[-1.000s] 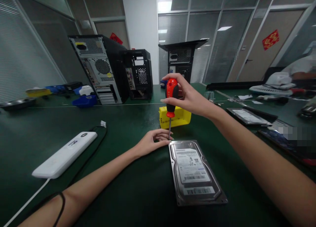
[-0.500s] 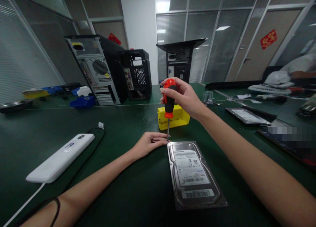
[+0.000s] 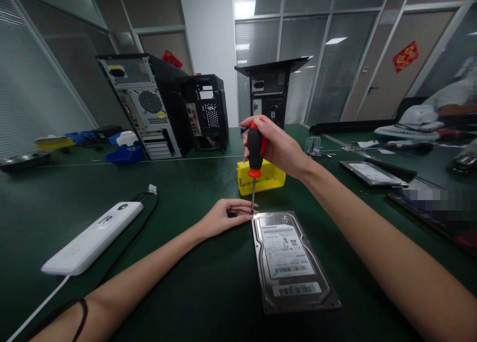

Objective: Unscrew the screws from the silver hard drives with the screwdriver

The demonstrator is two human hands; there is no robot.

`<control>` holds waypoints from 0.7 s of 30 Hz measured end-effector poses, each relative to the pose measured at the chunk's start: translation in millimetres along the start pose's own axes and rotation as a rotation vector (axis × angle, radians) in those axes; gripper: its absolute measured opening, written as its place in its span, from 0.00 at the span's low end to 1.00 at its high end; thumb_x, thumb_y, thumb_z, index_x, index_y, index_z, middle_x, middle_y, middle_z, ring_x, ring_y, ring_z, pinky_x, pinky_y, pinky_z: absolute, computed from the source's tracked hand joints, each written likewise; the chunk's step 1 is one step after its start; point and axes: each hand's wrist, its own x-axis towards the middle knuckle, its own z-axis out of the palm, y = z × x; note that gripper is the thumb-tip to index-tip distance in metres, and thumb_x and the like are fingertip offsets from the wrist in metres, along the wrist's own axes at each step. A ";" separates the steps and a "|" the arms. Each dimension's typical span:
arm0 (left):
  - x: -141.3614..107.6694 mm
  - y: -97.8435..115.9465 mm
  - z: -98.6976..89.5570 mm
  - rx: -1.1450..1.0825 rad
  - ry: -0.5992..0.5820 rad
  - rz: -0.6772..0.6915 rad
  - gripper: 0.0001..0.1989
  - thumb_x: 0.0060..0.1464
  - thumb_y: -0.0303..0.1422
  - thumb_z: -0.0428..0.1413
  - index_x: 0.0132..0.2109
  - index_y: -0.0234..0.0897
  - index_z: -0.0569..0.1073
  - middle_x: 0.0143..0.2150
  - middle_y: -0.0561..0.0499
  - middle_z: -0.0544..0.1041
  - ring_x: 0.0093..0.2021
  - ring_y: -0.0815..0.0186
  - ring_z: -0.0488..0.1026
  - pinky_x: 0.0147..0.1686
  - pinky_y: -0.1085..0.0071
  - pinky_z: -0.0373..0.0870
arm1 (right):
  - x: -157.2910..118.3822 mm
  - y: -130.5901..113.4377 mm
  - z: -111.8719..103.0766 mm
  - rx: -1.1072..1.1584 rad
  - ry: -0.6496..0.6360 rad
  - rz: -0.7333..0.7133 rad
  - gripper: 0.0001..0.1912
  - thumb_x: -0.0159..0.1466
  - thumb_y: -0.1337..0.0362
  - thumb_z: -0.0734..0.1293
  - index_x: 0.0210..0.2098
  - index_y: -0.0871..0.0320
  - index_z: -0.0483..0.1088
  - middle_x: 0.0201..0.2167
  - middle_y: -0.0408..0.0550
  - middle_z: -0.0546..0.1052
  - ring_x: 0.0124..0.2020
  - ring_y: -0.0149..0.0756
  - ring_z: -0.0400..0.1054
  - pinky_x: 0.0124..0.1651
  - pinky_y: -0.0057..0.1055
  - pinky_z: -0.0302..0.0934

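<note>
My right hand (image 3: pixel 274 143) is wrapped round the red-and-black handle of a screwdriver (image 3: pixel 255 151), which stands nearly upright. Its tip meets the far left corner of a hard drive (image 3: pixel 288 252), lying label side up on the green table. My left hand (image 3: pixel 225 217) rests on the table and grips that same corner, thumb at the near side and fingers just behind the shaft. Whatever lies under the tip is too small to make out. Just behind the drive is a yellow bin (image 3: pixel 263 178).
A white power strip (image 3: pixel 95 238) with cables lies at left. Computer cases (image 3: pixel 149 103) stand at the back, with a blue bin (image 3: pixel 124 154) beside them. Another hard drive (image 3: pixel 372 173) and a dark panel (image 3: pixel 432 218) are at right. A person's arm (image 3: pixel 456 108) shows at far right.
The screwdriver handle has turned in my right hand, its black side now facing me, and my right fingers have shifted round it. My left hand and the hard drive stay in place.
</note>
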 end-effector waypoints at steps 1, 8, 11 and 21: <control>-0.1 -0.5 0.3 0.017 0.007 0.009 0.18 0.53 0.31 0.59 0.51 0.31 0.72 0.47 0.43 0.77 0.47 0.61 0.75 0.50 0.65 0.69 | -0.4 -1.0 -0.3 -0.018 0.017 -0.006 0.11 0.63 0.58 0.61 0.40 0.59 0.62 0.30 0.41 0.67 0.27 0.26 0.67 0.34 0.29 0.67; -1.8 -0.4 3.2 0.126 0.049 0.025 0.18 0.54 0.30 0.56 0.51 0.29 0.72 0.46 0.43 0.78 0.46 0.61 0.76 0.49 0.65 0.71 | -1.5 -0.5 1.5 -0.063 0.035 -0.080 0.11 0.60 0.63 0.66 0.37 0.57 0.59 0.28 0.39 0.69 0.28 0.25 0.68 0.36 0.28 0.66; -3.0 3.4 5.4 0.172 0.073 0.044 0.18 0.53 0.29 0.56 0.51 0.27 0.72 0.45 0.42 0.78 0.46 0.60 0.76 0.49 0.65 0.71 | -0.3 2.5 0.4 -0.076 0.003 -0.077 0.10 0.61 0.61 0.64 0.39 0.56 0.59 0.28 0.37 0.66 0.27 0.24 0.65 0.33 0.26 0.65; -3.1 1.7 2.3 0.131 0.036 0.059 0.18 0.57 0.32 0.54 0.54 0.30 0.70 0.48 0.44 0.77 0.49 0.61 0.74 0.52 0.63 0.69 | -1.6 3.4 2.8 -0.172 -0.031 -0.078 0.14 0.63 0.61 0.63 0.47 0.56 0.60 0.32 0.41 0.64 0.32 0.26 0.64 0.37 0.26 0.65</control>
